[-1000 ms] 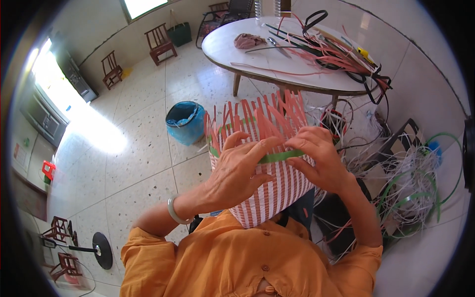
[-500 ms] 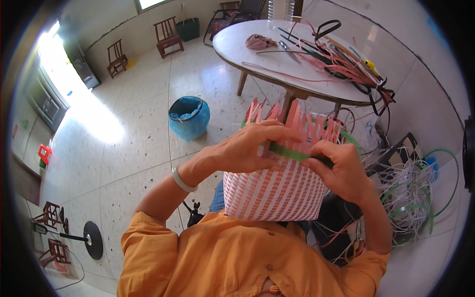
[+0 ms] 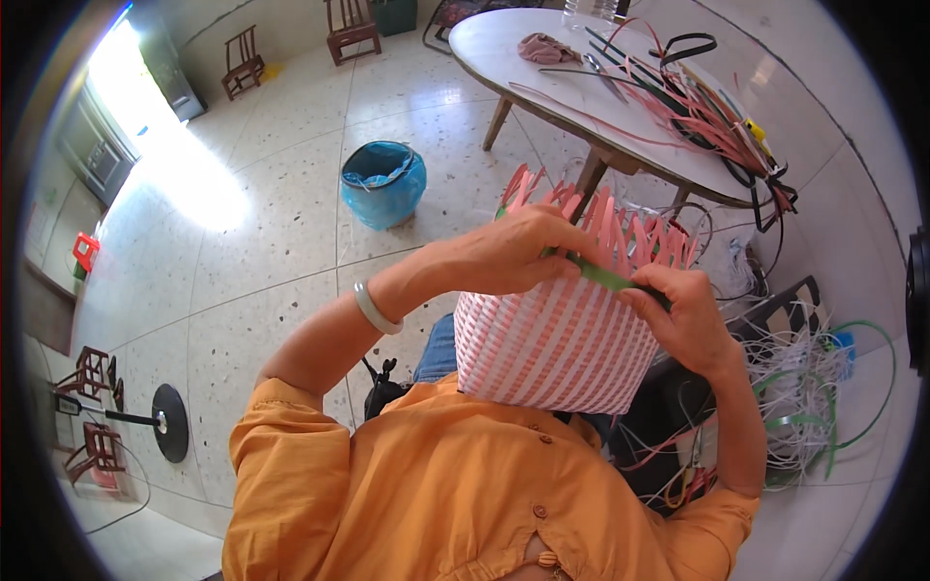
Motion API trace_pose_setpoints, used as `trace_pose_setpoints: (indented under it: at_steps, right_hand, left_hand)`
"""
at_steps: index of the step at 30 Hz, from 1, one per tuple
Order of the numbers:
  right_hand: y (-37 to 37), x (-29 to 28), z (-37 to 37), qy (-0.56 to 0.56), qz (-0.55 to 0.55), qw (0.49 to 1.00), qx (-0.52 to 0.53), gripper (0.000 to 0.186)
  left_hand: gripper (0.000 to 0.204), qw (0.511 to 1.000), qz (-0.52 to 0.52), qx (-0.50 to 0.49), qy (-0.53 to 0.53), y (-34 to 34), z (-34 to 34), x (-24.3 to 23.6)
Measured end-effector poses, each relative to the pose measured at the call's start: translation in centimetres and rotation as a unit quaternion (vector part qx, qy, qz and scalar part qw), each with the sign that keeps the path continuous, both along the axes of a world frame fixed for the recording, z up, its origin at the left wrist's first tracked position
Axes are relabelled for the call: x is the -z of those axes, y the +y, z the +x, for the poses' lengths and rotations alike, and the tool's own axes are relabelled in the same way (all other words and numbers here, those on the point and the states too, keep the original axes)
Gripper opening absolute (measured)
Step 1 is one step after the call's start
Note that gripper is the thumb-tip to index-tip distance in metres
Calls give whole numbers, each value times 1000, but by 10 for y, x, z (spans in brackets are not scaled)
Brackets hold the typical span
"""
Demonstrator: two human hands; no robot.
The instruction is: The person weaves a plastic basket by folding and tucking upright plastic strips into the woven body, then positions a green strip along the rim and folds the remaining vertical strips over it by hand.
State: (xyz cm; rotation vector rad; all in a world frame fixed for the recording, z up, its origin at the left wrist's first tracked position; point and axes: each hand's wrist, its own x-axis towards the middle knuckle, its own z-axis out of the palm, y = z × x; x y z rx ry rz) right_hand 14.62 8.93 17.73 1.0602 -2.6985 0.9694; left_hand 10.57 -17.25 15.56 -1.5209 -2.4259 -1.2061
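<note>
A woven pink-and-white basket (image 3: 547,349) rests against my lap, with loose pink strip ends (image 3: 639,237) standing up from its top. A green strap (image 3: 605,278) runs along the near upper edge. My left hand (image 3: 518,252), with a pale bangle (image 3: 378,308) on its wrist, has its fingers curled over the left part of that strap. My right hand (image 3: 683,315) pinches the strap farther right, thumb on the near side. The far side of the basket's rim is partly hidden by the strips and hands.
Behind stands a white oval table (image 3: 504,44) with colored strips (image 3: 707,136) and a cloth (image 3: 542,48). A blue-lined bin (image 3: 383,198) is on the floor. Tangled straps (image 3: 794,387) lie at right, wooden chairs (image 3: 349,34) by the walls, and a black round stand (image 3: 170,421) at left.
The basket and both hands have shifted right, and the basket now shows more of its side. My left hand moved up and right. The room sits higher in the view.
</note>
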Motion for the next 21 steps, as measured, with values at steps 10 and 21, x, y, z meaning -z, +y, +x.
trace_pose_setpoints:
  at_steps: [10,21]
  right_hand:
    - [-15,-2,36,441,18,897,20,21]
    - [-23,60,39,-146,-452,868,144,18]
  left_hand:
    - [19,969,102,-14,-223,-4,2,3]
    - [10,960,94,63,-255,1,5,5]
